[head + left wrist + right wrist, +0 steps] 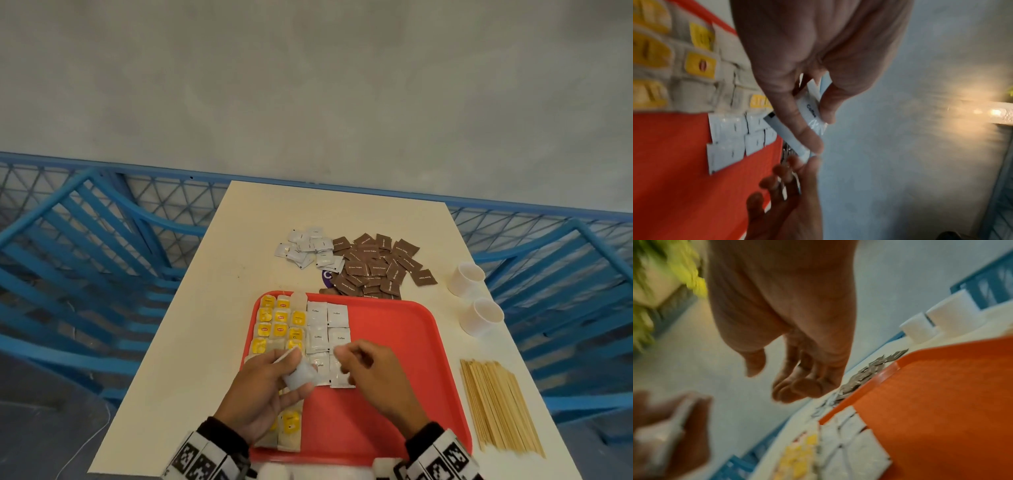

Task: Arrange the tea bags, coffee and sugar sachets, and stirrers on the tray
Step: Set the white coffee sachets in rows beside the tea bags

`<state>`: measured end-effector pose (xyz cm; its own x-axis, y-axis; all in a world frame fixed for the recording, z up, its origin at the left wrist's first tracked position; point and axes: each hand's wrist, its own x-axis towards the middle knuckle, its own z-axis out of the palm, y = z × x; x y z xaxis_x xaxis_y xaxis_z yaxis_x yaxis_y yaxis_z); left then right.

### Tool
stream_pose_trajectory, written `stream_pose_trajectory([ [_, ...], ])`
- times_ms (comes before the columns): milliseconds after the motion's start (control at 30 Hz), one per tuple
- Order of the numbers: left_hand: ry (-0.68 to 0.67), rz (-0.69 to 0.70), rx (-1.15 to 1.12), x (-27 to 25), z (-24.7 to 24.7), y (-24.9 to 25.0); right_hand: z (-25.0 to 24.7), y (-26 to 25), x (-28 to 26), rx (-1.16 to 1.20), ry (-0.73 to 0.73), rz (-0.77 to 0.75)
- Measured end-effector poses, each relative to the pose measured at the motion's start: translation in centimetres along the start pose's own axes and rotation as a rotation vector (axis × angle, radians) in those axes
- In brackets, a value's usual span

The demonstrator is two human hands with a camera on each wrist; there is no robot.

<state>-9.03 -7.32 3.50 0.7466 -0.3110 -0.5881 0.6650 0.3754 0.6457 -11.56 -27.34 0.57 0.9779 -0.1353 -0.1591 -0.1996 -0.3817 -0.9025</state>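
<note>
A red tray [394, 342] lies on the white table [219, 308]. Yellow tea bags [274, 322] fill its left side in columns. White coffee sachets [327, 329] sit in two columns beside them. My left hand [270, 387] hovers over the tray's left part and pinches a few white coffee sachets [301, 375] between thumb and fingers; the wrist view shows the printed sachet [812, 110] in that grip. My right hand [370, 370] hangs just right of it with fingers [797, 386] loosely curled and nothing in them.
Loose coffee sachets [308, 246] and a pile of brown sugar sachets [376, 267] lie behind the tray. Two white cups [466, 279] stand at the right edge. Wooden stirrers [496, 407] lie right of the tray. Blue chairs [85, 257] flank the table.
</note>
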Motion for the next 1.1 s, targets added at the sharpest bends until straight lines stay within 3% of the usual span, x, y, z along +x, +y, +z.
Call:
stream_pose_trajectory([
  [100,-0.016,-0.008,0.0,-0.4,1.5,0.1,0.2,-3.1,-1.3,0.116,-0.21,-0.089],
  [300,0.061,0.164,0.245,-0.7,2.0,0.4,-0.5,-2.9,-2.1,0.177,-0.151,-0.11],
  [433,0.04,0.218,0.362,-1.5,1.7,0.5,-0.5,-2.5,-2.6,0.262,-0.068,-0.1],
  [633,-0.003,0.309,0.578,-1.7,1.3,0.8,-0.6,-3.3,-2.9,0.231,-0.105,-0.141],
  [733,0.016,0.362,0.604,-1.5,1.1,1.0,-0.2,-3.3,-2.7,0.266,-0.058,-0.104],
  [867,-0.043,0.313,0.666,-1.5,1.1,0.3,0.3,-3.2,-2.7,0.335,-0.039,-0.07],
  [1100,0.031,0.337,0.588,-0.4,0.3,-0.9,1.0,-2.2,-2.3,0.269,-0.079,0.027],
])
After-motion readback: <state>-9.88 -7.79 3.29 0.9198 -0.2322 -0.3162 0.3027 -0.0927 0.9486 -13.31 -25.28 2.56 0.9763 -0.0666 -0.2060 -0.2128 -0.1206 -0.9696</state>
